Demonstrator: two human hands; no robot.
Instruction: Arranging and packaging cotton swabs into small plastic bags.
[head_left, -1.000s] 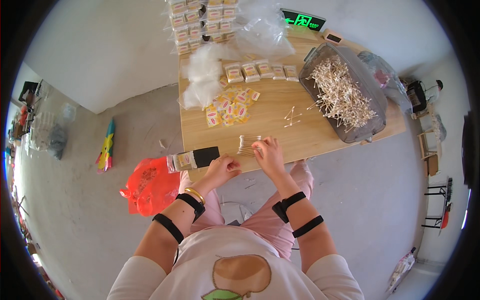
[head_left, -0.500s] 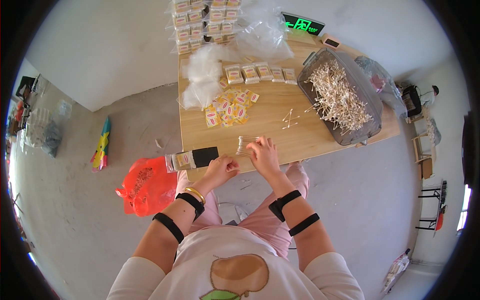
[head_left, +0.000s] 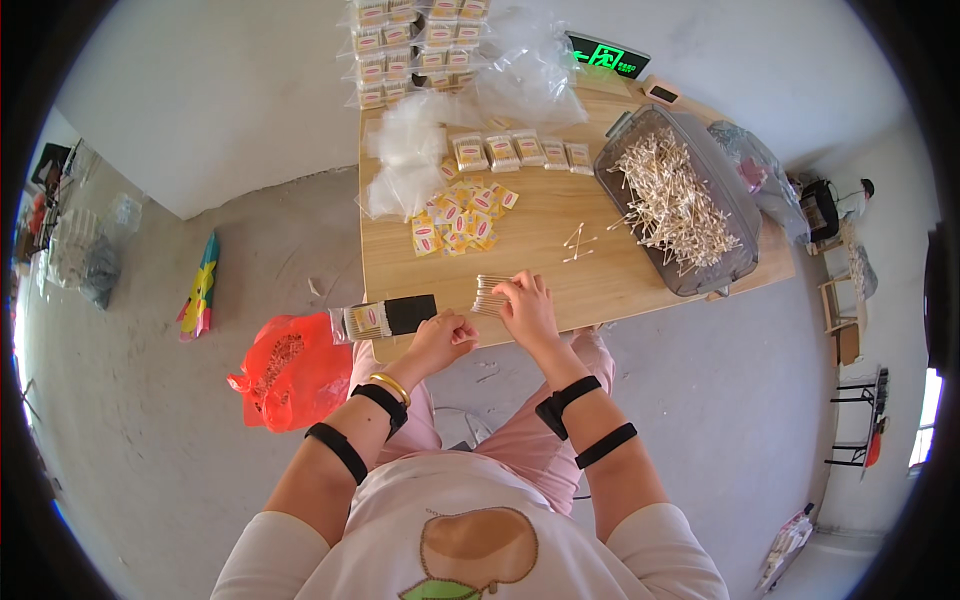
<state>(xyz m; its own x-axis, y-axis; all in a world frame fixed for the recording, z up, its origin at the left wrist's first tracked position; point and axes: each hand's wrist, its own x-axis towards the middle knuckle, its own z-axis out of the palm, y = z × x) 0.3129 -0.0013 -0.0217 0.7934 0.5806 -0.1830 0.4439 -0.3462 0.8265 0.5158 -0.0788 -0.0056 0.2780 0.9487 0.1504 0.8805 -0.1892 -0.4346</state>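
Note:
A neat row of cotton swabs (head_left: pixel 488 296) lies side by side near the table's front edge. My right hand (head_left: pixel 530 308) is closed at the row's right end, its bent fingertips on the swabs. Just left of and nearer than the row, my left hand (head_left: pixel 445 338) is curled closed at the table edge; nothing shows in its fingers. Beside it lies a black card (head_left: pixel 408 315), partly under a clear packet of swabs (head_left: pixel 367 320) with a yellow label. Beyond the hands, a pile of small yellow-and-white label cards (head_left: pixel 462 215) is spread out. A few loose swabs (head_left: pixel 578 243) lie to the right.
A grey plastic bin (head_left: pixel 735 262) heaped with swabs stands at the right. Filled packets (head_left: pixel 502 152) form a line farther back, with clear bags (head_left: pixel 405 150) at left and stacked packs (head_left: pixel 385 55) behind. A red plastic bag (head_left: pixel 295 375) hangs left of my legs.
The view has shifted very slightly. Both hands stay nearly in place, and the right fingers remain at the swab row.

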